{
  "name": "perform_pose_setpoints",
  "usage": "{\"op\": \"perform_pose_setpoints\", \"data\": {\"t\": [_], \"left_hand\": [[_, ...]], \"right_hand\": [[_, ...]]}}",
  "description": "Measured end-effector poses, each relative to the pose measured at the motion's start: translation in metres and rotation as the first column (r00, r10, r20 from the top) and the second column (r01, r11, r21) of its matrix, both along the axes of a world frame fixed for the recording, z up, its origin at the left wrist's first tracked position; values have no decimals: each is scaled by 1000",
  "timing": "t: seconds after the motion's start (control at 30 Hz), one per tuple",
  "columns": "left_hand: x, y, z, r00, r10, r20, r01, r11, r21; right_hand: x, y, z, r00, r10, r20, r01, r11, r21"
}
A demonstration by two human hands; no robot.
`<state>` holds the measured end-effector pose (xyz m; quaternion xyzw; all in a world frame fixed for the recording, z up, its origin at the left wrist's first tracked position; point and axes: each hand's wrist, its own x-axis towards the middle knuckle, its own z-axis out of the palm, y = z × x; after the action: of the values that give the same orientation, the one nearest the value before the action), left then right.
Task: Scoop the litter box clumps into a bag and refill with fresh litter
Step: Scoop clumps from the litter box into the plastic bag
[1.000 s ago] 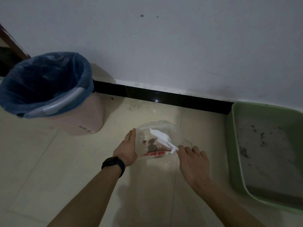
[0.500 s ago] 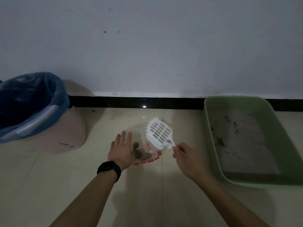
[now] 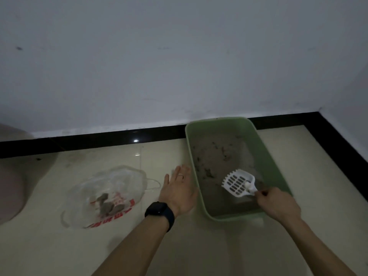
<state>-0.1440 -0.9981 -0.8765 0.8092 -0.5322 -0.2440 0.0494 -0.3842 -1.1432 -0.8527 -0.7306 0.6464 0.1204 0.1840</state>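
- Left hand (image 3: 180, 193): a thin, pale ring (image 3: 180, 175) on one finger.
- Left wrist: a dark smartwatch (image 3: 157, 209) with a rounded rectangular face on a broad dark strap.
- Right hand (image 3: 277, 204): bare.
- Both forearms bare, no sleeves showing.

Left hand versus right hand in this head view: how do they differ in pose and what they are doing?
The left hand is open and flat, holding nothing, beside the green litter box's left wall; the right hand is closed around the white scoop's handle. The left hand is outside the box, whereas the right holds the scoop above the litter inside. The left wrist wears a dark watch; the right is bare. Both reach forward, bare-armed.
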Motion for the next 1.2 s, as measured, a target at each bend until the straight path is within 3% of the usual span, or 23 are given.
{"op": "perform_pose_setpoints", "data": {"t": [0.13, 0.23, 0.4, 0.6, 0.87, 1.2], "left_hand": [[-18, -18, -10, 997, -62, 45, 59, 997, 56], [-22, -15, -21, 988, -95, 121, 88, 994, 59], [-24, -14, -29, 977, -95, 188, 86, 995, 60], [-27, -16, -29, 981, -80, 180, 68, 995, 67], [-24, -18, -19, 975, -115, 190, 88, 986, 143], [-25, -21, -12, 985, -90, 149, 65, 983, 169]], "right_hand": [[20, -13, -25, 1000, 19, 1, -19, 998, 55], [53, -20, -39, 990, 73, 118, -89, 987, 135], [63, -24, -70, 941, -18, 339, -74, 964, 257], [32, -17, -52, 886, -97, 453, 14, 983, 183], [11, 11, -10, 725, -192, 662, 159, 981, 110], [11, 29, -2, 736, -202, 646, 190, 978, 90]]}}
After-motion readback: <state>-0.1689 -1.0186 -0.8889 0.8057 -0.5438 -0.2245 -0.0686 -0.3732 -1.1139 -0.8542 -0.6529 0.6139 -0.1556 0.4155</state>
